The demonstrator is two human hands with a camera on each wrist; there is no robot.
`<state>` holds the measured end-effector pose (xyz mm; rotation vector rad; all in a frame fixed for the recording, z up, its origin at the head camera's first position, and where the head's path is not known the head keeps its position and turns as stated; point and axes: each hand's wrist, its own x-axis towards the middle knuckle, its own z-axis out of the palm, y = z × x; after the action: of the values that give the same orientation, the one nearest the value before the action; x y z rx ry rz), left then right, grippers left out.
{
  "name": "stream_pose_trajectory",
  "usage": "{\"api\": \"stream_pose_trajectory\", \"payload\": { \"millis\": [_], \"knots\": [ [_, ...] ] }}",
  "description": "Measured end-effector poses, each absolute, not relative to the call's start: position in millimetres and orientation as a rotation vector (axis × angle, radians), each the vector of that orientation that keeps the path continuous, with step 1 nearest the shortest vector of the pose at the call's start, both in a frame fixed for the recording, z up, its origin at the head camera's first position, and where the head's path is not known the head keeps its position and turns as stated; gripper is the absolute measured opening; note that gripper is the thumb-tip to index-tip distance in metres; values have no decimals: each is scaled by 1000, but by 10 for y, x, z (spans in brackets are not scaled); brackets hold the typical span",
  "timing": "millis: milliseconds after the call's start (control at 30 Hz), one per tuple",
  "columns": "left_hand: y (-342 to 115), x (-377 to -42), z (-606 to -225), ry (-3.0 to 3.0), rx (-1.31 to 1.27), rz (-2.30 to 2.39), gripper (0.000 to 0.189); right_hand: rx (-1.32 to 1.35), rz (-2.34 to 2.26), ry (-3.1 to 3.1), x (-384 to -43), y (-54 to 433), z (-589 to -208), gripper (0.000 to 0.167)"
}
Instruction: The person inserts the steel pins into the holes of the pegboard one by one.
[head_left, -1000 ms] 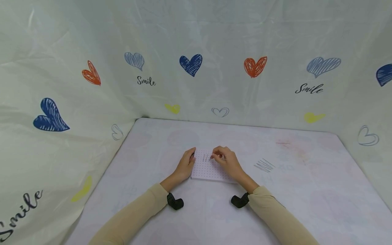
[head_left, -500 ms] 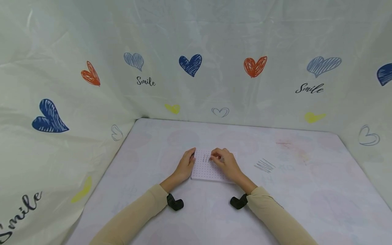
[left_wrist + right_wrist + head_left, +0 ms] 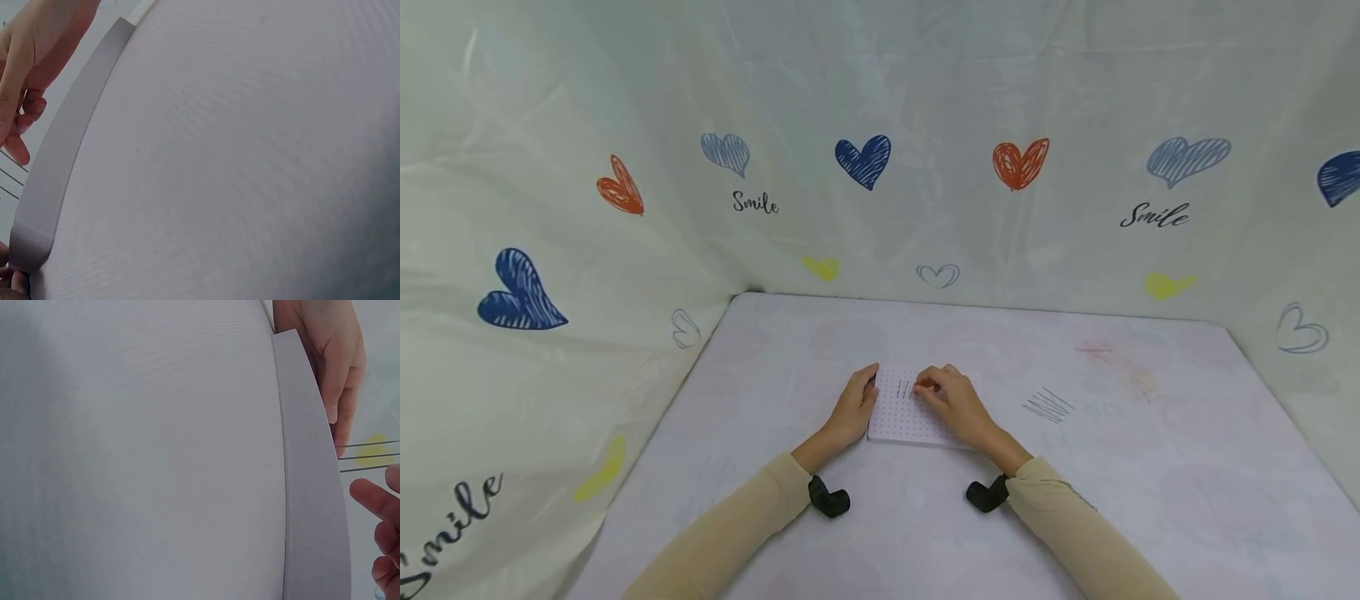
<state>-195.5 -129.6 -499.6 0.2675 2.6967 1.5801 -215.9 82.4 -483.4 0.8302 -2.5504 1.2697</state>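
A white board (image 3: 901, 425) dotted with rows of small holes lies flat at the middle of the table. Thin dark sticks (image 3: 900, 388) stand upright in its far part; three show side by side in the right wrist view. My left hand (image 3: 850, 410) holds the board's left edge, thumb and fingers at its far left corner. Above the board, my right hand (image 3: 957, 404) has thumb and forefinger together at the upper end of the rightmost stick (image 3: 365, 468), seemingly pinching it. That hand hides the board's right part.
Several loose thin dark sticks (image 3: 1048, 406) lie on the table (image 3: 1150, 500) to the right of the board. Behind and to the left hangs a pale curtain (image 3: 940, 83) printed with hearts. A dark wrist camera (image 3: 829, 497) sits at each wrist.
My right hand has shifted slightly left and nearer, bringing its stick beside the standing ones. My left hand and the board have stayed in place.
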Motion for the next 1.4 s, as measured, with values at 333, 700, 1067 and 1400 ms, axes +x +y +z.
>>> {"api": "stream_pose_trajectory", "payload": {
  "millis": [333, 700, 1067, 1400],
  "knots": [
    [-1295, -1957, -5022, 2700, 270, 1589, 46, 748, 1374, -2577, -2189, 1072, -4793, 3],
    [-1312, -1957, -5053, 2684, 258, 1589, 48, 589, 1349, -2630, -2206, 1535, -4769, 4],
    [-1297, -1955, -5036, 2678, 290, 1618, 47, 505, 1234, -2659, -2137, 1975, -4783, 6],
    [-1301, -1974, -5050, 2658, 292, 1637, 47, 383, 1186, -2729, -2067, 2214, -4837, 10]
  ]
}}
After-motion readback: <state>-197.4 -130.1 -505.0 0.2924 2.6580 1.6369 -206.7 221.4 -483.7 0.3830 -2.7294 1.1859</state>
